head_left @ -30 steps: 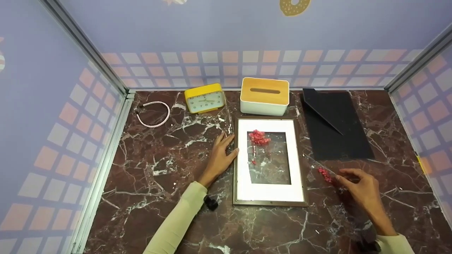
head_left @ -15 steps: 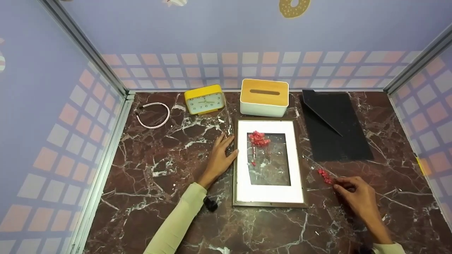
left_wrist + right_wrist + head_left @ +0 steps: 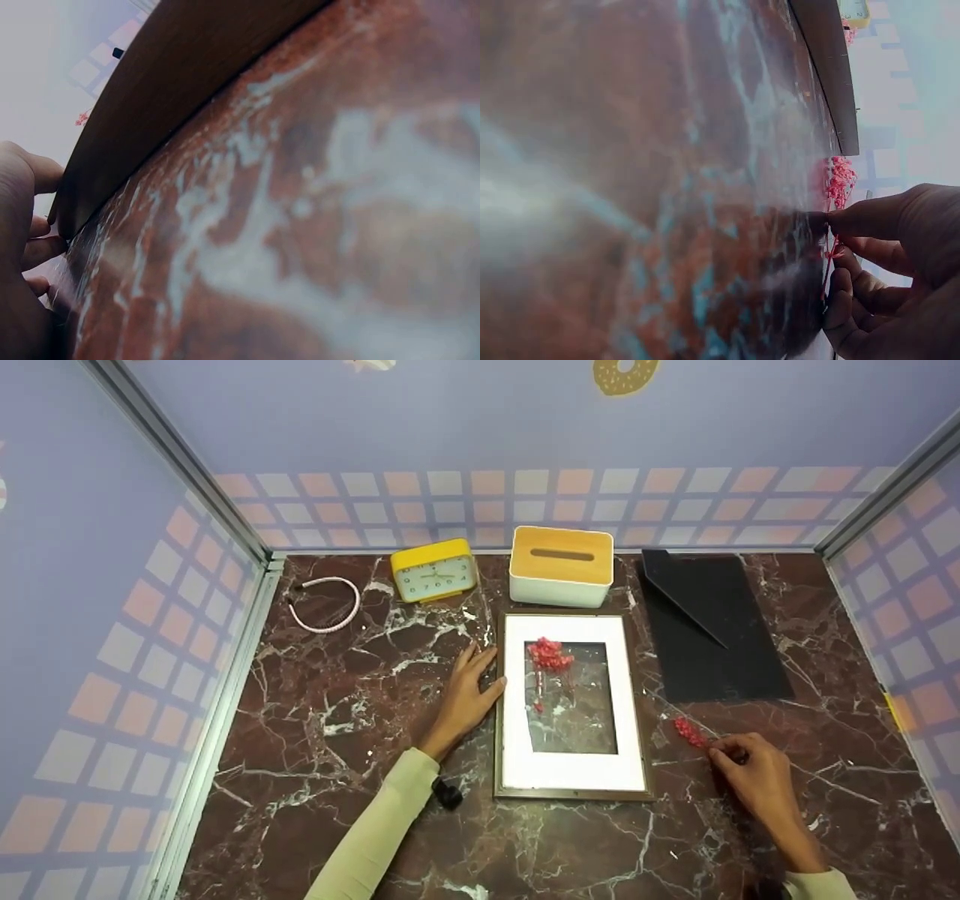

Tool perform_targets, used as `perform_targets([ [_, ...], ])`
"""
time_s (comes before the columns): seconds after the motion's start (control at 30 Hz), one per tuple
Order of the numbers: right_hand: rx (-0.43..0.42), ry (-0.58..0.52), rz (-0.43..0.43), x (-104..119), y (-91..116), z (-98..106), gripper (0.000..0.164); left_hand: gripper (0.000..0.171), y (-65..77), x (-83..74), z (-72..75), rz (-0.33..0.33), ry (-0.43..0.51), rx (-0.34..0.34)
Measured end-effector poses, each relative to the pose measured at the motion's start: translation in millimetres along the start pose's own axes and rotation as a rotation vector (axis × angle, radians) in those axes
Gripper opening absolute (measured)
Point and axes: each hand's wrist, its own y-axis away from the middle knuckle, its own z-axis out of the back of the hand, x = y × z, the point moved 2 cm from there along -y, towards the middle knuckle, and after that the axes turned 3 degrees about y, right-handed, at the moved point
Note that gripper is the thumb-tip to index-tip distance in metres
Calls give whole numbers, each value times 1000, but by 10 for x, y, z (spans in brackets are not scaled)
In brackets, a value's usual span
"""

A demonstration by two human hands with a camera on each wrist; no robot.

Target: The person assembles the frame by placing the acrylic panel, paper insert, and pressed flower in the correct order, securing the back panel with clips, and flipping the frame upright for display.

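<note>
A brown picture frame point(image 3: 574, 794) with a white mat point(image 3: 574, 771) lies flat in the middle of the marble-patterned table. Inside the mat's window, toward the upper left, is a cluster of red dried flowers point(image 3: 551, 655) on thin stems. My left hand point(image 3: 466, 701) rests against the frame's left side, fingers extended and thumb touching the edge. To the right of the frame, my right hand point(image 3: 756, 776) pinches the thin stem of a small red dried flower sprig point(image 3: 688, 731) between thumb and fingers. The right wrist view shows the sprig's blossoms point(image 3: 841, 178) beyond the fingertips, near the table.
Behind the frame stands a white tissue box point(image 3: 562, 577) with a wooden lid. A yellow alarm clock point(image 3: 435, 571) and a pale headband point(image 3: 356, 600) are at the back left. The black backing board point(image 3: 727, 667), its stand flap raised, lies at the back right. Walls enclose the table.
My right hand has shifted slightly down and left, its thumb and fingers closing onto the sprig's stem. The left hand and the frame have stayed in place.
</note>
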Motion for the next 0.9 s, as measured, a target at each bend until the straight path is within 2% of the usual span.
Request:
perform_targets([
  [0.27, -77, -83, -60, 166, -183, 55, 8, 59, 18, -11, 2, 8, -10, 1],
  [0.47, -90, -140, -39, 353, -407, -21, 6, 59, 8, -8, -6, -10, -23, -9],
  [0.7, -63, -208, -5, 589, -659, -209, 6, 59, 5, -10, 0, -18, -14, -14],
  [0.9, 2, -238, 3, 775, -823, -402, 5, 59, 8, 1, 7, -12, -17, -13],
])
